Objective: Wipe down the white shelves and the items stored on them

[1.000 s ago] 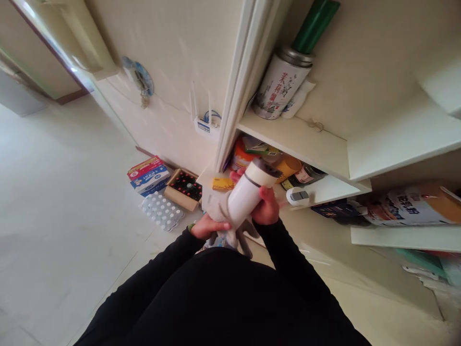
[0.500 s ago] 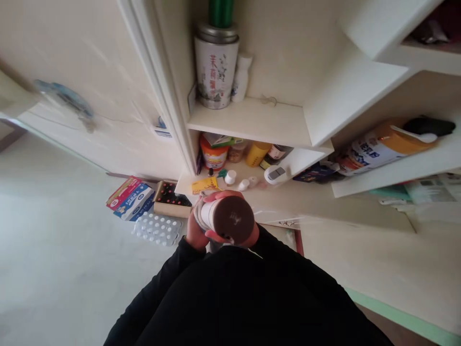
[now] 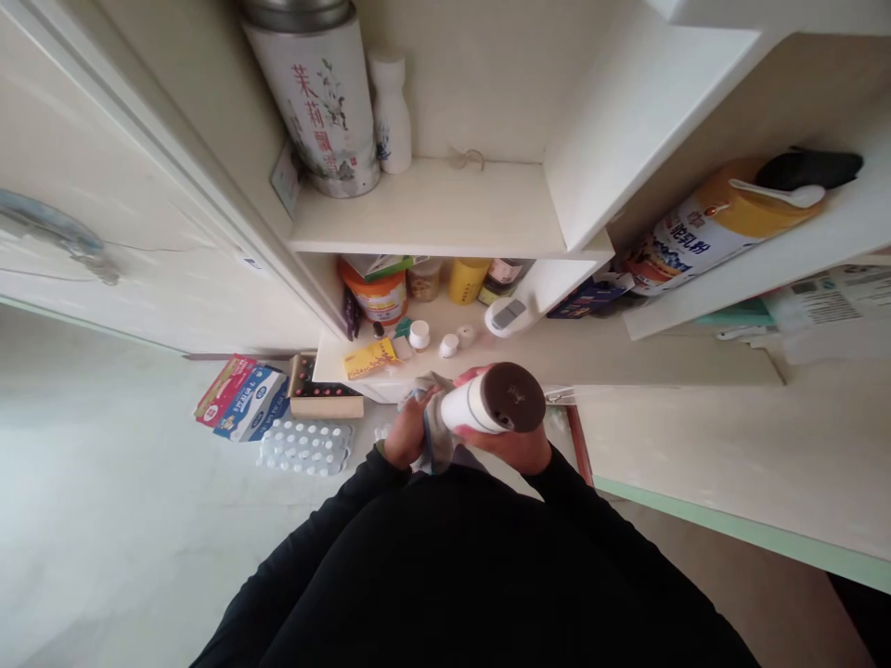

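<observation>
Holding cloth (image 3: pixel 435 429) and white flask (image 3: pixel 465 410), seemingly

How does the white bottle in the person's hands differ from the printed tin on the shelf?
The white bottle lies nearly level between the left hand and right hand, with a grey cloth against it; the printed tin stands upright on the shelf, untouched by either hand. The bottle is plain with a dark brown end; the tin carries Chinese characters and a painted plant under a metal top. Both are pale cylinders.

place: home | shown by: built-in shelves (image 3: pixel 424 209), tea tin (image 3: pixel 313 102), milk powder can (image 3: pixel 703 237)
</observation>
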A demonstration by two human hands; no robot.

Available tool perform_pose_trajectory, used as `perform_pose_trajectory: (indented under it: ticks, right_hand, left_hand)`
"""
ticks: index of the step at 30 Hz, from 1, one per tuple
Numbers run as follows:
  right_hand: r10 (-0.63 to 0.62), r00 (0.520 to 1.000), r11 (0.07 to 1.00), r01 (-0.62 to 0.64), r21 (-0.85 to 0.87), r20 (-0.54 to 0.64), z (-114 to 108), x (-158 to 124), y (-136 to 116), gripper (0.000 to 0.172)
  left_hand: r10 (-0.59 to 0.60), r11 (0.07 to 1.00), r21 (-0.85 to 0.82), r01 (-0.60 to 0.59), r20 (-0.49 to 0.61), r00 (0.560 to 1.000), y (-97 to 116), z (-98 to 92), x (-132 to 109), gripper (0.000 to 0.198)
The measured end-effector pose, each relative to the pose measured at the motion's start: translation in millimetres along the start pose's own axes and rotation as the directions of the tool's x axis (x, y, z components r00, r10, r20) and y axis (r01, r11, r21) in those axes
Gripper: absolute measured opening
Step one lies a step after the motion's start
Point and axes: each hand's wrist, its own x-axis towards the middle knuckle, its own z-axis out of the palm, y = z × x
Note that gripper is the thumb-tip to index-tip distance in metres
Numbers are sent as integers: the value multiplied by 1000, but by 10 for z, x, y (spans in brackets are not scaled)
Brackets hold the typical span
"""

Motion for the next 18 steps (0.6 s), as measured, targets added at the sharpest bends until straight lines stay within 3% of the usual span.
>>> perform_pose_trajectory:
  ticks: [3,6,9,14,18]
  right_hand:
    - [10,988,1000,-10,-3,-152,-109,-8,128,50]
    - [119,946,991,-95,95,-302,-269,2,361,46]
    - [259,861,963,-196,184,-438,-444,15,731,50]
    - [372,680,927,-313,209,-632,-609,112,1437,68]
    - [368,639,921,-351,170,-676,-621,251,1836,67]
  left_hand:
    - [-31,995,95,31,-1,1000,0,58,52,47]
    - [-41,984,174,42,-10,999,-12,100,79,56]
    - [-64,983,171,63,-1,998,-11,136,96,67]
    - [-81,984,157,83,-19,997,75,194,120,73]
    - [-102,981,164,105,-24,994,156,277,130,82]
